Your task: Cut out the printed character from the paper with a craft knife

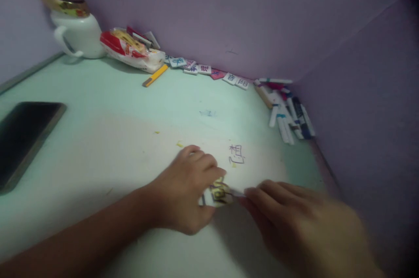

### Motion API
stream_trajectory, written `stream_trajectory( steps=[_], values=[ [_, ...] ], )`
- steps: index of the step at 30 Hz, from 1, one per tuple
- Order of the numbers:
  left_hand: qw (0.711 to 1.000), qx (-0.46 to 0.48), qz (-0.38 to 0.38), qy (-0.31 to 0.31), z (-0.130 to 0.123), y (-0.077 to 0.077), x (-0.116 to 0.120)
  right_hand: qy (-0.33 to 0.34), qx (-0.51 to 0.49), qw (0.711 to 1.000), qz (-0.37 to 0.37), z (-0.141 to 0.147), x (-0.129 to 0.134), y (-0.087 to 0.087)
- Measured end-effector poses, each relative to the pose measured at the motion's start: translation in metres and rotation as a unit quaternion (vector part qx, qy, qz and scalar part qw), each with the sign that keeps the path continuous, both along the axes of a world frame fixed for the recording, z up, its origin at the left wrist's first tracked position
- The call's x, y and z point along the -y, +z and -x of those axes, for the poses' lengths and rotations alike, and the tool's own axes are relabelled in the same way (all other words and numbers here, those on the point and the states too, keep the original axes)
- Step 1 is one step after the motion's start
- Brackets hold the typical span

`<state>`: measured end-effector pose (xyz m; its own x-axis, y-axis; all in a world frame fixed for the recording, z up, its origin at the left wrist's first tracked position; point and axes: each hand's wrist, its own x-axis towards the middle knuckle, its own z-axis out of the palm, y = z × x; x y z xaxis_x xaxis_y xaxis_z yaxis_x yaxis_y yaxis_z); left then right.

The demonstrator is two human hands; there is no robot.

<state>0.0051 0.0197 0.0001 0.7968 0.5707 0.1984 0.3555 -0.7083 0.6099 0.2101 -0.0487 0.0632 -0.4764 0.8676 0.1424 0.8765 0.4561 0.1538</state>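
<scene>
My left hand [188, 190] is closed around a small white card [218, 193] with a bold yellow and dark character on it, gripping it between thumb and fingers just over the table. Opposite it, my right hand [291, 217] pinches a thin, pointed, blade-like tool [238, 193], whose tip meets the card's right edge. Most of this tool is hidden in the fingers, and the right hand is blurred. Small yellow scraps [180, 143] lie beyond my left hand. Purple handwritten characters [236, 154] mark the pale surface above the gap between my hands.
On the pale table [98, 156] a dark phone [24, 138] lies left. Along the back wall are a white mug [80, 36] with a gold-rimmed lid, a red-and-white snack bag [132, 51], a yellow strip [155, 76], several character cards [204, 69] and a pile of markers [288, 114].
</scene>
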Motion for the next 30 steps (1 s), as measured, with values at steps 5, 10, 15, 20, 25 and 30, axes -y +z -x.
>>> stream_trajectory(
  steps=[5, 10, 15, 20, 25, 30],
  values=[
    [1.0, 0.002, -0.001, -0.001, 0.001, -0.001, 0.0, -0.014, 0.002, 1.0, -0.01, 0.002, -0.001, 0.001],
    [1.0, 0.01, 0.0, -0.003, 0.001, 0.0, 0.001, -0.021, 0.004, 1.0, -0.005, 0.005, 0.001, -0.001],
    [1.0, 0.007, -0.004, -0.003, 0.001, 0.0, 0.001, -0.017, -0.012, 0.999, -0.032, 0.005, 0.0, -0.002],
    [1.0, 0.011, -0.004, 0.002, 0.0, -0.001, 0.001, 0.005, 0.016, 0.999, 0.039, 0.005, -0.002, 0.007],
    [1.0, 0.007, -0.001, 0.009, -0.001, -0.001, 0.001, 0.002, 0.035, 0.997, 0.065, 0.011, -0.001, 0.014],
    [1.0, 0.004, -0.002, 0.012, -0.002, -0.001, 0.002, -0.02, 0.046, 0.996, 0.073, 0.013, -0.001, 0.012]
  ],
)
